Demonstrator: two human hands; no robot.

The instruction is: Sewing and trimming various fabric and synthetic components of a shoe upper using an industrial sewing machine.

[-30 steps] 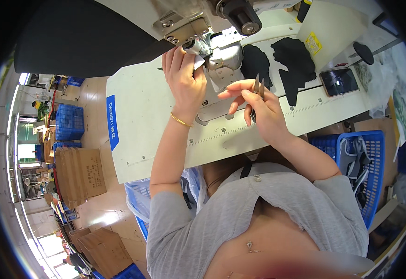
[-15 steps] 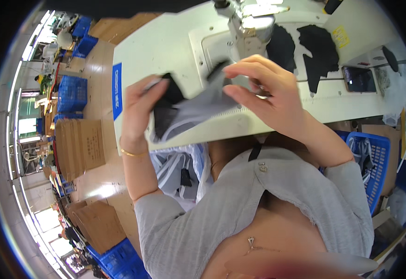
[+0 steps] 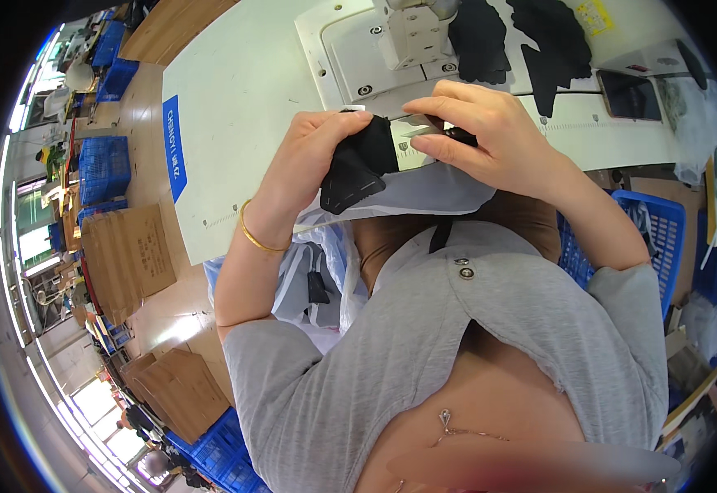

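Observation:
My left hand [image 3: 297,160] pinches a black fabric piece [image 3: 360,160] with pale stitches along its lower edge, above the front edge of the white sewing table [image 3: 243,131]. A small white tab [image 3: 353,108] shows at its top by my thumb. Light grey fabric [image 3: 436,191] joined to it droops over the table edge toward my lap. To the right, my right hand [image 3: 502,140] curls around a small dark-handled tool [image 3: 461,136], mostly hidden in the palm. Its thumb and index finger are apart, with no cloth between them. Behind both hands stands a white sewing machine [image 3: 416,37].
Black cut pieces [image 3: 478,45] lie right of the machine, beside a phone [image 3: 629,94]. Below the table, a plastic bag [image 3: 346,271] holds grey pieces. A blue basket [image 3: 671,246] stands at right. Cardboard boxes [image 3: 128,259] and blue crates [image 3: 104,168] line the left floor.
The cloth has come down from above the table toward its front edge, black part now facing up. My right thumb and index finger have parted from it. The view has shifted.

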